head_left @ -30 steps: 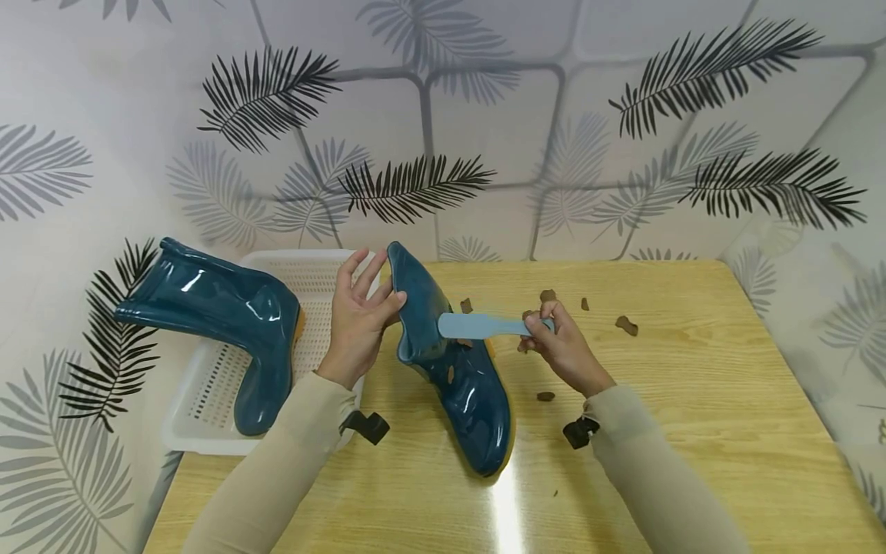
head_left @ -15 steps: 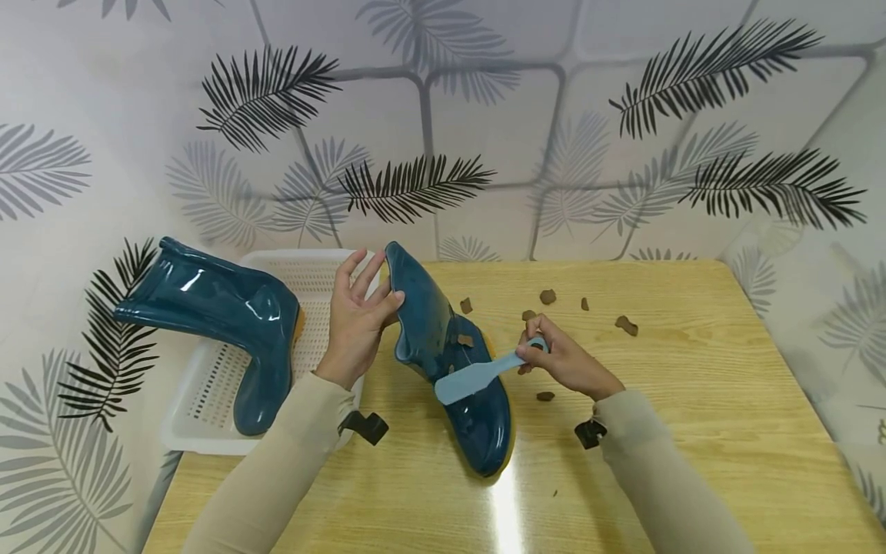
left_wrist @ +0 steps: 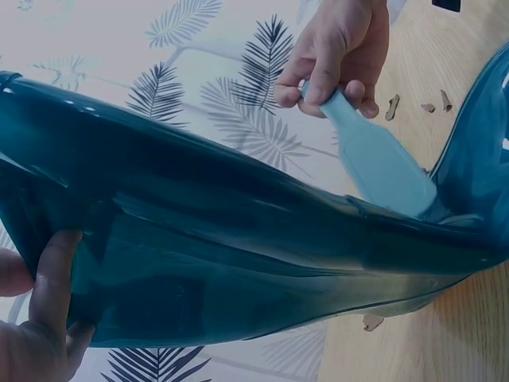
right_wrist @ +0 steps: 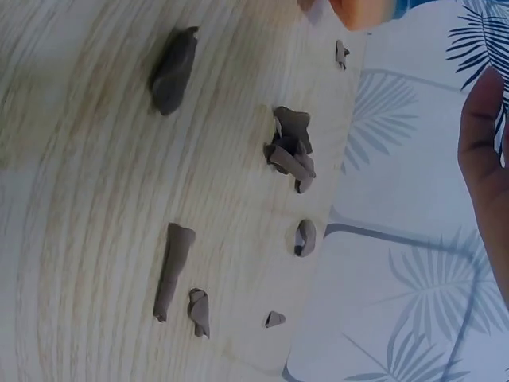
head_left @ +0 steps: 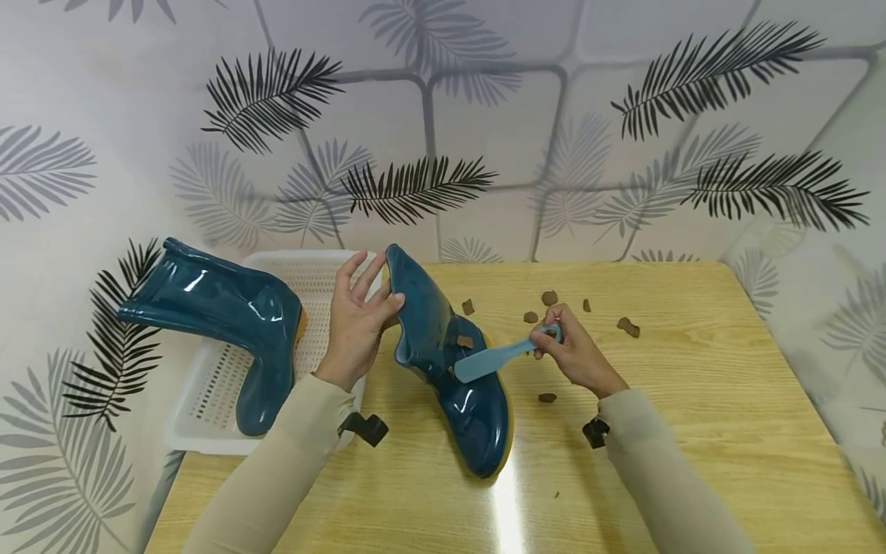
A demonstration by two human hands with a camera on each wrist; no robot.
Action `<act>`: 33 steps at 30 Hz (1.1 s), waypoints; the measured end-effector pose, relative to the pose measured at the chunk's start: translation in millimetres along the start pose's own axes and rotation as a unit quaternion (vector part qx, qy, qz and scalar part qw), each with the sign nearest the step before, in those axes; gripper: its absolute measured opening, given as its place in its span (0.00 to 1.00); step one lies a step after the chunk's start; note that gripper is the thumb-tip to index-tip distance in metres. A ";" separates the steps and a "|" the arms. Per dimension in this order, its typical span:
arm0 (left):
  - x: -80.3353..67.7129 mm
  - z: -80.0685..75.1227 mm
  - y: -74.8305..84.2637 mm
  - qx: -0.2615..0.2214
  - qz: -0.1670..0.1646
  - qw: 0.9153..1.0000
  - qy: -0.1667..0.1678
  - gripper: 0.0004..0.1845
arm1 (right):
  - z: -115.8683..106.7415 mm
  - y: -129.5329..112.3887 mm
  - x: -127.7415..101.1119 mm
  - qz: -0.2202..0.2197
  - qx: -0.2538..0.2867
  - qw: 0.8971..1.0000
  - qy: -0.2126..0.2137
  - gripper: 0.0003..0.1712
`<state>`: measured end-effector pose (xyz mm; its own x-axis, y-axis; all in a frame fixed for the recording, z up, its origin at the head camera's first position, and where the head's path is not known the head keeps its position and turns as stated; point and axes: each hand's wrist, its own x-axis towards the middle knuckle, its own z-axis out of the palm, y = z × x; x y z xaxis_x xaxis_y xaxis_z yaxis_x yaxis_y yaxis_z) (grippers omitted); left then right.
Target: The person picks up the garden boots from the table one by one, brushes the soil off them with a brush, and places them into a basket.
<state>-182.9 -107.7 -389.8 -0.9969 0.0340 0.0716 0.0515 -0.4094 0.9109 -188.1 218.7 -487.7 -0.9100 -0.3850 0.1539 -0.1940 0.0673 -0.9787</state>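
A glossy dark-blue rain boot with a yellow sole stands on the table, toe toward me and shaft leaning left. My left hand pinches the rim of its shaft, thumb on the near side; the left wrist view shows its fingers at the opening. In my right hand is a light-blue flat scraper, gripped by its looped handle. Its blade lies over the boot's ankle, close to a brown mud patch stuck on the boot.
Several brown mud pieces are scattered on the wooden table, right of the boot. At left, a second blue boot lies across a white plastic basket. A leaf-patterned wall rises behind the table.
The scraper swung down from the shaft to the boot's foot, uncovering the mud patch, then moved slightly back up to the ankle. My left hand kept its place on the rim.
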 end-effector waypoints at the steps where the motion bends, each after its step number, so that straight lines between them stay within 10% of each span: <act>1: 0.0 -0.1 0.1 0.000 0.000 1.000 0.000 0.43 | -1.6 -0.9 -0.5 -0.001 -0.003 1.000 -0.001 0.09; 11: 0.8 1.1 2.3 0.004 0.001 1.000 0.003 0.43 | 14.2 -14.5 6.0 0.010 -0.001 0.998 -0.065 0.09; 23: 1.0 -1.2 0.5 -0.006 -0.003 1.000 0.009 0.43 | -8.8 -0.8 -1.6 0.030 -0.068 0.996 0.052 0.09; 33: 1.3 -0.6 0.3 -0.008 -0.006 1.000 0.009 0.42 | -1.9 6.2 -2.7 0.045 -0.039 0.997 0.054 0.08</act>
<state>-184.2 -108.4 -389.7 -0.9983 0.0221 0.0537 0.0393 -0.4240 0.9048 -187.5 222.0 -494.0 -0.9585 -0.2726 0.0829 -0.1329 0.1705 -0.9764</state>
